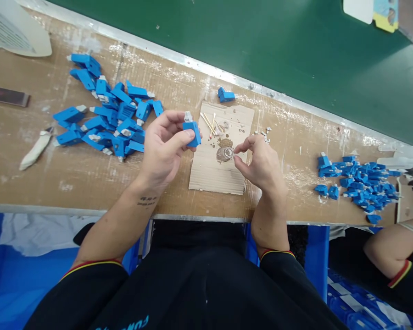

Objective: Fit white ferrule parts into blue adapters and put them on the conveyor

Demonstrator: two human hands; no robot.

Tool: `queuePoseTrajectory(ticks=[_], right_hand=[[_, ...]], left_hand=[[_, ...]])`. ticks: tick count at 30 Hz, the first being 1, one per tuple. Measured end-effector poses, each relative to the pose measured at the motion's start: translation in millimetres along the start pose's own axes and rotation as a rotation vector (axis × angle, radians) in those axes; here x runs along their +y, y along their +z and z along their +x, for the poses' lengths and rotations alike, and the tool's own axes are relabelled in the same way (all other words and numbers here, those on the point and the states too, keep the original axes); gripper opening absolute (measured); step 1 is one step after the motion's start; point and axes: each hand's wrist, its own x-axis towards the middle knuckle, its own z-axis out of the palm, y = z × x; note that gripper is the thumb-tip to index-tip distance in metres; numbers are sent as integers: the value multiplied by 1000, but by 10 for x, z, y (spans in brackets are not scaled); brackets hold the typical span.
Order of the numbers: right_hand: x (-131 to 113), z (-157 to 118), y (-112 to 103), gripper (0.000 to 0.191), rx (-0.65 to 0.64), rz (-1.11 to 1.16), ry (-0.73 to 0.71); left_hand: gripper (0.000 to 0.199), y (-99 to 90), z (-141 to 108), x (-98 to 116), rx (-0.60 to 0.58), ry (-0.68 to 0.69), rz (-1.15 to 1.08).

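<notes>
My left hand [170,144] is closed around a blue plastic block [192,133] with a light grey tip pointing up, the thumb pressed on its face. Thumb and forefinger of my right hand [259,160] are pinched together beside a small clear round container [227,153] on a piece of cardboard [216,176]. Whatever sits between those fingertips is too small to make out. Brown wet spots stain the cardboard around the container. Several cotton swabs [209,123] lie on its upper left part. Past my right hand is a little group of small pale grey pieces [266,133].
A pile of blue blocks [113,114] spreads at left, and a single blue block [226,95] lies above the cardboard. At right another pile [365,181] lies near a co-worker's arm [392,250]. A white-handled tool [36,150] and a dark bar [11,96] rest far left.
</notes>
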Motion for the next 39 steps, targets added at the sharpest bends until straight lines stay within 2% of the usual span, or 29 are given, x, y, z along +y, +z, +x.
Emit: queuePoseTrajectory(ticks=[15,17,20,23,25,30,35,39], right_hand=[[-13,-3,5,24,10,-51,-27],[-11,-14,-4,26,71,4,-49],[-41,-8,-6,32,251,186,-109],[-111,28,36,38,411,392,-161],[-163,52,89,38,460,482,-166],[-257,48,227,44,443,551,-79],[-309,12,281,46,373,592,-23],[-346,19,280,43,371,575,-32]], left_hand=[[28,-61,10,-44,-31,34,75],[29,-48,9,-53,-21,45,76],[35,9,-11,-66,-37,50,64],[41,96,-64,-80,-134,-2,43],[45,151,-109,-90,-218,-59,24],[47,207,-180,-121,-332,-168,-28],[48,186,-178,-131,-332,-204,-10],[48,190,-179,-108,-336,-208,1]])
